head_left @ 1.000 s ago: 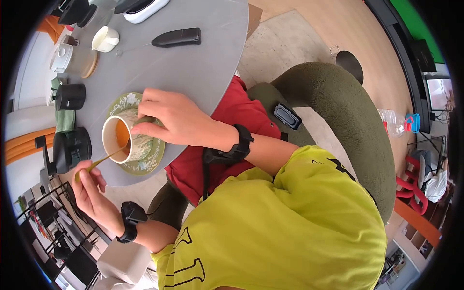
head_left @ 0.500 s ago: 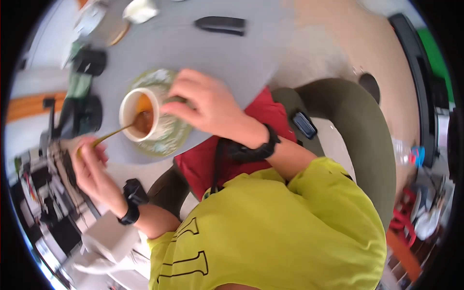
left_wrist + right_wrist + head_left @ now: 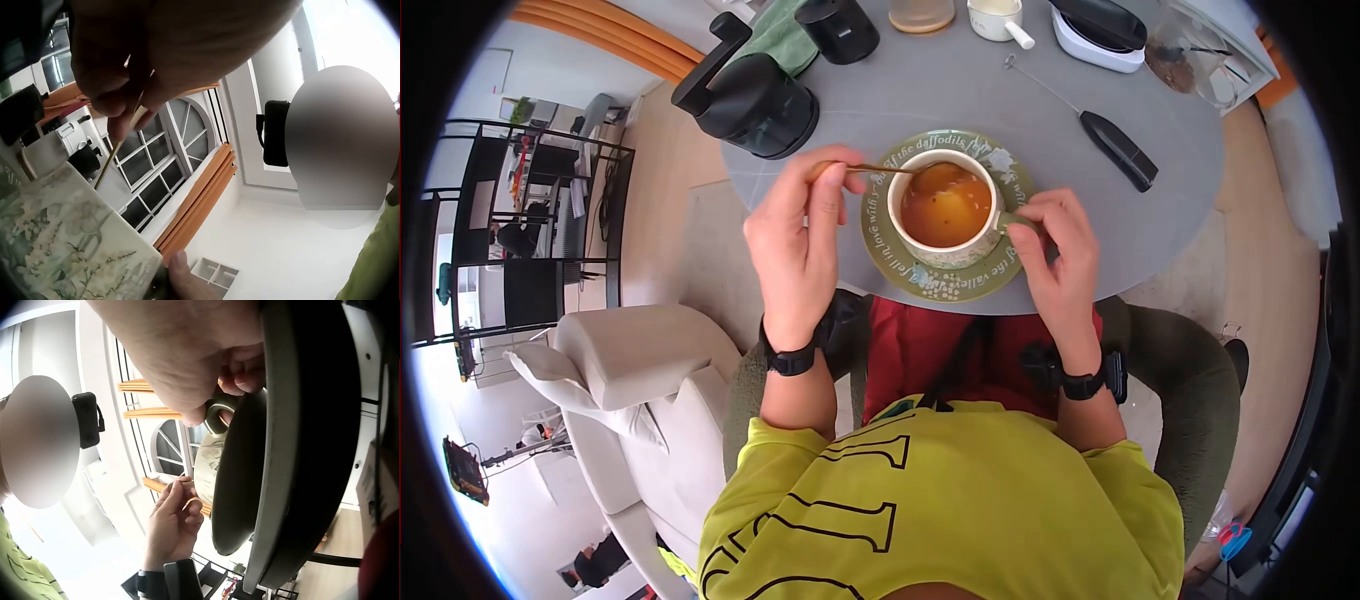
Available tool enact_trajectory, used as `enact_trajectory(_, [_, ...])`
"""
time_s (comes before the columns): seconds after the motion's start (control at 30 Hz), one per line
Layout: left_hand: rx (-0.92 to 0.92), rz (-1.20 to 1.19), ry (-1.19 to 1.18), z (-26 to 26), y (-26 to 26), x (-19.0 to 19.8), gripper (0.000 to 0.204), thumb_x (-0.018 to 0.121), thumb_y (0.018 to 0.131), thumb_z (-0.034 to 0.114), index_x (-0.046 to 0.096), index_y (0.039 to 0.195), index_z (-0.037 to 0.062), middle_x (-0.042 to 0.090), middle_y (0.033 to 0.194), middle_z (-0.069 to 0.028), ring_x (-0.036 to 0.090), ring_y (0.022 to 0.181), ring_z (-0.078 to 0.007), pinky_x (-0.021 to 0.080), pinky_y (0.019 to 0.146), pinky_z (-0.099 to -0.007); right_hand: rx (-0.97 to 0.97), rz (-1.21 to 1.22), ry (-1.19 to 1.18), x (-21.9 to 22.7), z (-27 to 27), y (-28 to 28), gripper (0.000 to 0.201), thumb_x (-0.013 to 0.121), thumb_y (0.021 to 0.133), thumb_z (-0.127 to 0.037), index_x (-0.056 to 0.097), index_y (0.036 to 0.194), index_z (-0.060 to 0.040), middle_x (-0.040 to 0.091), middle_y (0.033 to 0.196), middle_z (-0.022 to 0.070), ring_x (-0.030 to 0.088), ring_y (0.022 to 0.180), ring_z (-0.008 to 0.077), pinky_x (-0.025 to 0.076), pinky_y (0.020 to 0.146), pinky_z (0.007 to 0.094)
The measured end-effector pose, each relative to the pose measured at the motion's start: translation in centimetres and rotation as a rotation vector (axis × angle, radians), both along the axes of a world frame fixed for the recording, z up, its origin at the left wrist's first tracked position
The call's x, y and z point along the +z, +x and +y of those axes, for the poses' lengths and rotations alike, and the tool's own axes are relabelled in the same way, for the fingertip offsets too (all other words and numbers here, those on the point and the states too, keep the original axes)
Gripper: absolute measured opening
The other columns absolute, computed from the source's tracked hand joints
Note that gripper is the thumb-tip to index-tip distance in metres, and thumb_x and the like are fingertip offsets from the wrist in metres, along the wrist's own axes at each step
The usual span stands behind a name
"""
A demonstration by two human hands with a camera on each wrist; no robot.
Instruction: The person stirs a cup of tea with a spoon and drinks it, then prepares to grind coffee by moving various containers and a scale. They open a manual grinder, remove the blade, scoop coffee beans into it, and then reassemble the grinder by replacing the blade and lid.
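A cream teacup (image 3: 897, 208) with amber liquid (image 3: 948, 215) in it stands on a green saucer (image 3: 878, 240) with white lettering. My left hand (image 3: 795, 235) pinches the handle of a gold-coloured spoon (image 3: 870, 168), whose bowl dips into the liquid at the far side of the cup. At the cup's right, my right hand (image 3: 1062, 258) grips the green cup handle (image 3: 1012, 219) between thumb and fingers. The left wrist view shows the cup's flowered side (image 3: 75, 231) and the thin spoon stem (image 3: 109, 164) slanting down behind its rim.
On the grey round table (image 3: 1040, 130) lies a black handheld frother (image 3: 1118, 150) with a thin wire whisk. A black kettle (image 3: 760, 110), a black canister (image 3: 837, 32) and a green cloth (image 3: 785, 35) stand behind the left hand. Farther back are a small white pitcher (image 3: 997, 20) and a black-and-white device (image 3: 1100, 38).
The head view has swung round, so the cup and both hands now appear near its middle. Both hands keep their holds; the spoon's bowl now sits at the cup's far side.
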State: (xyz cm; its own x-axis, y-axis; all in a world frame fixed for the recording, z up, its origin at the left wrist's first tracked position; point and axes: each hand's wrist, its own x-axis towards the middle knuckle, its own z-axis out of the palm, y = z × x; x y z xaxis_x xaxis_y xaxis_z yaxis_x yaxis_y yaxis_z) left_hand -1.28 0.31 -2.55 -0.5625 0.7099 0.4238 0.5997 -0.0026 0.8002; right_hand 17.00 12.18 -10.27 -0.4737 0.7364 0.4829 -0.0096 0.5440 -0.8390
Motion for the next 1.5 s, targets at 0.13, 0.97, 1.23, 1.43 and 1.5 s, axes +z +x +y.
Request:
enact_trajectory(0.13, [0.024, 0.111, -0.083, -1.6, -0.6, 0.8, 0.017, 0.049, 0.099, 0.009, 0.063, 0.103, 0.0001, 0.064, 0.080, -0.0046, 0.048, 0.062, -0.0045, 0.035, 0.053, -0.0178, 0.004, 0.001, -0.001, 0.0, 0.0, 0.0, 0.016, 0.073, 0.082, -0.011, 0.062, 0.084, 0.0010, 0.054, 0.082, 0.0046, 0.043, 0.056, 0.0104, 0.034, 0.049, 0.0250])
enact_trajectory(0.97, [-0.049, -0.062, -0.094, -2.0, -1.5, 0.4, 0.019, 0.048, 0.100, 0.012, 0.063, 0.104, 0.0004, 0.065, 0.081, -0.0044, 0.045, 0.060, -0.0034, 0.034, 0.053, -0.0174, -0.001, -0.035, 0.051, 0.1, 0.0, 0.0, 0.018, 0.071, 0.086, -0.014, 0.062, 0.085, 0.0019, 0.055, 0.082, 0.0054, 0.043, 0.057, 0.0114, 0.034, 0.050, 0.0253])
enact_trajectory(1.23, [-0.061, -0.058, -0.003, -1.4, -0.6, -0.5, 0.018, 0.048, 0.100, 0.010, 0.062, 0.106, -0.0002, 0.065, 0.083, -0.0050, 0.044, 0.059, -0.0035, 0.033, 0.052, -0.0177, -0.011, -0.048, 0.067, 0.2, 0.0, 0.0, 0.017, 0.070, 0.086, -0.013, 0.062, 0.084, 0.0019, 0.054, 0.082, 0.0051, 0.043, 0.057, 0.0113, 0.034, 0.050, 0.0255])
enact_trajectory(1.43, [-0.112, -0.135, 0.013, -0.9, 0.1, -0.4, 0.016, 0.051, 0.097, 0.005, 0.066, 0.102, 0.0010, 0.066, 0.076, -0.0010, 0.045, 0.057, -0.0037, 0.039, 0.053, -0.0191, -0.005, -0.052, 0.065, 0.3, 0.0, -0.1, 0.016, 0.070, 0.086, -0.012, 0.062, 0.084, 0.0021, 0.053, 0.081, 0.0050, 0.043, 0.058, 0.0118, 0.034, 0.051, 0.0260])
enact_trajectory(1.5, [-0.131, -0.180, 0.015, -0.6, 0.2, -0.6, 0.016, 0.051, 0.097, 0.005, 0.066, 0.102, 0.0009, 0.066, 0.076, -0.0007, 0.046, 0.057, -0.0036, 0.039, 0.053, -0.0191, -0.006, -0.053, 0.064, 0.4, -0.1, 0.0, 0.016, 0.070, 0.086, -0.011, 0.062, 0.084, 0.0022, 0.053, 0.081, 0.0051, 0.043, 0.058, 0.0121, 0.034, 0.051, 0.0260])
